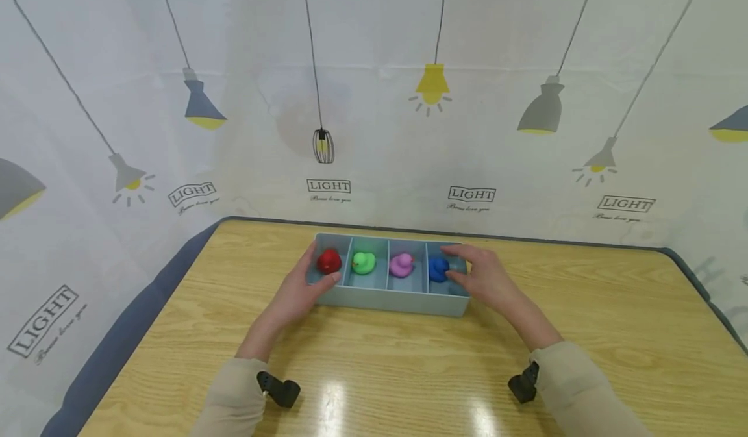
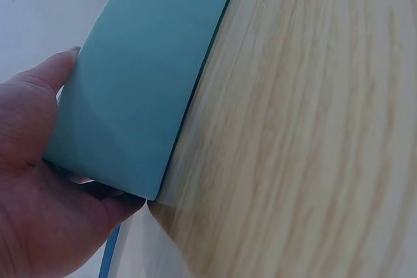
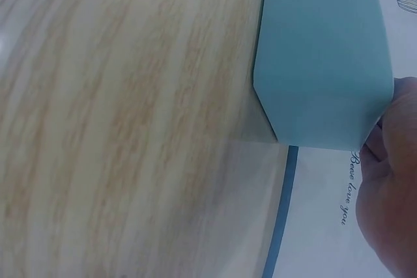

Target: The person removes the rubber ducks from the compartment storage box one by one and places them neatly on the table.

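A long light-blue divided box rests on the table with toy ducks in its compartments. From the left, they are a red duck, a green duck, a pink duck and a blue duck. My left hand grips the box's left end, thumb over the front rim and fingers along the end wall. Over the rightmost compartment is my right hand, thumb and index finger spread beside the blue duck. Whether they touch it is unclear. In the right wrist view the box wall hides the fingertips.
The wooden table extends in front of the box and to both sides. Its dark edging runs just behind the box. A pale curtain printed with lamps hangs beyond. Black wrist devices sit at both sleeves.
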A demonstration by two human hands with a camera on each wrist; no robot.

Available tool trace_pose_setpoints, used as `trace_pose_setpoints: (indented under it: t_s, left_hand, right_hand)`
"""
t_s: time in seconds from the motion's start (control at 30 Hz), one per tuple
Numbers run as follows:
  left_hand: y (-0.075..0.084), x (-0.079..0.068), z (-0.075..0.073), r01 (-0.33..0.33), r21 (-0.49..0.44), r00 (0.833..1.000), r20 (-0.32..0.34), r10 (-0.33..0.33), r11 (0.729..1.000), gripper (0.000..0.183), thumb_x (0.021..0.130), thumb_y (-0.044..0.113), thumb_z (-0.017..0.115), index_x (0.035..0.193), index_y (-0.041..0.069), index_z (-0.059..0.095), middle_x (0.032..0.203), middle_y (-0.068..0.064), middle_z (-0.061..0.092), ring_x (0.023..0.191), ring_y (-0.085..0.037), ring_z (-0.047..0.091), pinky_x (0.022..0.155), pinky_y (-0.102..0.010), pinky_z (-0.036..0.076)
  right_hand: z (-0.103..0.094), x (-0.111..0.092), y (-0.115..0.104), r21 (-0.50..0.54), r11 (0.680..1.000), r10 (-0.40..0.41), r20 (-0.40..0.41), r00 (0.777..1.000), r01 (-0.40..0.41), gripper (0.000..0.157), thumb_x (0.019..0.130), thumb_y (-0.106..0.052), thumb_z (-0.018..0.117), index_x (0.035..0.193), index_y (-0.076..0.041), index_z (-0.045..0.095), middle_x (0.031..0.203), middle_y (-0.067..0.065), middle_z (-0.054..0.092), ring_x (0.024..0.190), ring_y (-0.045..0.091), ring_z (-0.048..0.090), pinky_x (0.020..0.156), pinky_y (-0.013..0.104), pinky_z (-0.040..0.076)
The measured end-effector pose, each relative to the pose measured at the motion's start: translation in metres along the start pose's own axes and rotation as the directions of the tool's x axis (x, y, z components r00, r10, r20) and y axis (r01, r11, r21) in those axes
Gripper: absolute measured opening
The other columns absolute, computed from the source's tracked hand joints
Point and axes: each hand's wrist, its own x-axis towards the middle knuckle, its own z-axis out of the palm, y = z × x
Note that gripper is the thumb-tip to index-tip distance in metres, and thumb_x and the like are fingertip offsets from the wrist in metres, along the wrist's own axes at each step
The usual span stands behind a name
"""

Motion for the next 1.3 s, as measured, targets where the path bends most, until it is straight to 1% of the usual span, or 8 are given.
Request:
trace_pose_setpoints:
  t_s: [0.23, 0.53, 0.8, 0.93, 1.2, 1.3]
  left_hand:
    - [0.001, 0.000, 0.001, 0.001, -0.009, 1.000, 0.005, 0.000, 1.000, 0.096, 0.098, 0.050, 0.066, 0.167, 0.016, 0.008, 0.169, -0.014, 0.018, 0.154, -0.038, 0.017, 0.121, -0.057, 0.020]
    - [0.000, 0.001, 0.002, 0.005, -0.016, 1.000, 0.007, -0.005, 1.000, 0.095, 0.099, 0.048, 0.066, 0.166, 0.015, 0.008, 0.169, -0.015, 0.017, 0.154, -0.038, 0.017, 0.121, -0.058, 0.020]
    - [0.000, 0.001, 0.003, 0.016, -0.010, 1.000, 0.003, -0.016, 1.000, 0.095, 0.098, 0.049, 0.065, 0.167, 0.017, 0.009, 0.169, -0.015, 0.019, 0.154, -0.038, 0.018, 0.121, -0.058, 0.020]
    - [0.000, 0.000, 0.002, 0.020, -0.007, 1.000, 0.002, -0.020, 1.000, 0.095, 0.098, 0.050, 0.065, 0.167, 0.017, 0.008, 0.169, -0.016, 0.019, 0.154, -0.039, 0.018, 0.121, -0.058, 0.020]
    - [0.001, 0.000, 0.000, 0.029, -0.011, 1.000, 0.002, -0.029, 1.000, 0.093, 0.099, 0.048, 0.064, 0.167, 0.018, 0.007, 0.169, -0.016, 0.018, 0.154, -0.039, 0.018, 0.121, -0.058, 0.020]
    - [0.001, 0.000, 0.000, 0.031, -0.013, 1.000, 0.003, -0.031, 0.999, 0.093, 0.099, 0.048, 0.065, 0.167, 0.018, 0.007, 0.169, -0.015, 0.018, 0.154, -0.039, 0.018, 0.121, -0.058, 0.020]
  right_hand:
    - [-0.001, 0.000, 0.000, -0.009, 1.000, -0.030, 0.004, 1.000, 0.030, 0.042, 0.086, 0.003, 0.078, 0.127, 0.004, 0.068, 0.127, 0.022, 0.068, 0.120, 0.043, 0.062, 0.101, 0.057, 0.049]
    - [-0.001, 0.001, 0.001, -0.057, 0.995, -0.076, 0.026, 0.997, 0.078, 0.040, 0.088, 0.003, 0.076, 0.128, 0.004, 0.068, 0.125, 0.020, 0.069, 0.118, 0.040, 0.064, 0.099, 0.055, 0.051]
    - [-0.005, 0.008, 0.005, -0.083, 0.985, -0.148, 0.066, 0.987, 0.153, 0.041, 0.085, 0.006, 0.077, 0.125, 0.006, 0.068, 0.123, 0.022, 0.069, 0.114, 0.040, 0.065, 0.097, 0.055, 0.053]
    - [-0.005, 0.014, 0.005, -0.099, 0.981, -0.157, 0.096, 0.983, 0.166, 0.039, 0.084, 0.007, 0.077, 0.122, 0.006, 0.069, 0.121, 0.021, 0.071, 0.112, 0.040, 0.067, 0.096, 0.054, 0.053]
    - [-0.006, 0.018, 0.001, -0.161, 0.976, -0.119, 0.160, 0.980, 0.145, 0.040, 0.086, 0.007, 0.076, 0.125, 0.005, 0.068, 0.123, 0.021, 0.069, 0.116, 0.040, 0.065, 0.099, 0.053, 0.051]
    - [-0.007, 0.019, -0.001, -0.165, 0.976, -0.113, 0.174, 0.978, 0.142, 0.041, 0.086, 0.007, 0.075, 0.126, 0.006, 0.067, 0.124, 0.022, 0.069, 0.116, 0.040, 0.064, 0.100, 0.053, 0.051]
